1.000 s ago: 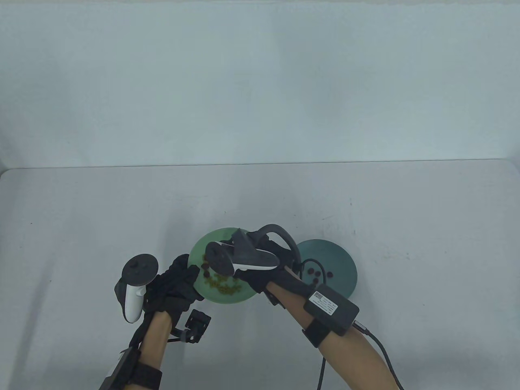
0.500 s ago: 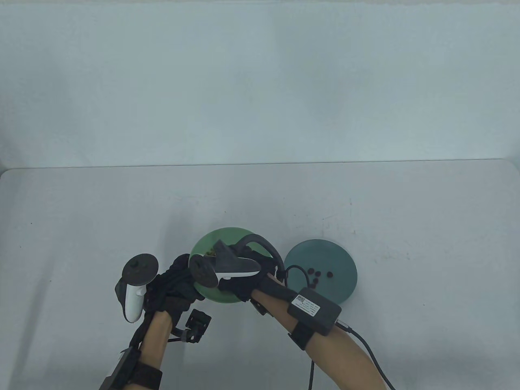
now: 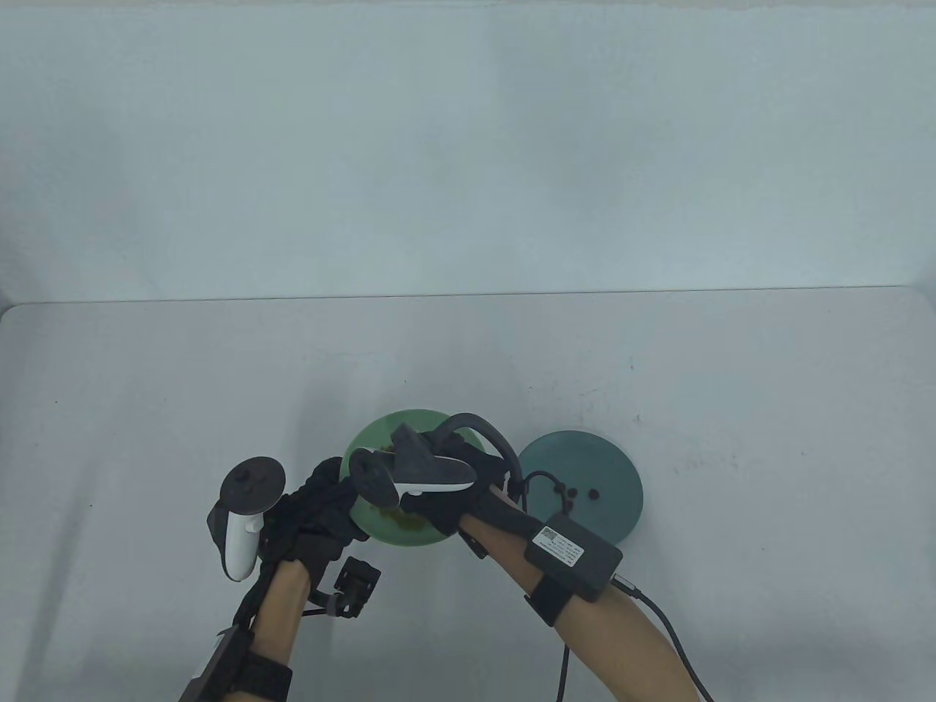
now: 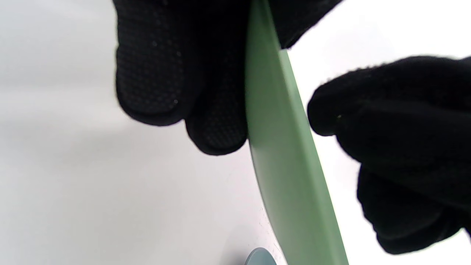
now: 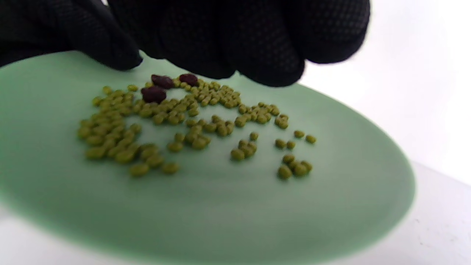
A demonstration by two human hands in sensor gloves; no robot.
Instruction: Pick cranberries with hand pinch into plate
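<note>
A light green plate (image 3: 380,433) holds many small green beans (image 5: 191,129) and three dark red cranberries (image 5: 153,94). My left hand (image 3: 322,504) grips that plate's near-left rim (image 4: 287,165), fingers (image 4: 165,73) under it and thumb on top. My right hand (image 3: 420,504) hovers over the plate under its tracker. Its thumb and bunched fingertips (image 5: 257,62) hang just above the cranberries with nothing seen between them. To the right stands a dark teal plate (image 3: 610,461) holding a few cranberries (image 3: 594,493).
The two plates sit side by side near the table's front middle. My right forearm carries a black box (image 3: 574,545) with a cable trailing to the bottom edge. The grey table (image 3: 183,380) ends at a pale back wall.
My right hand moved left from between the plates to over the green plate, then shifted slightly back and right. The left hand kept its hold on the rim.
</note>
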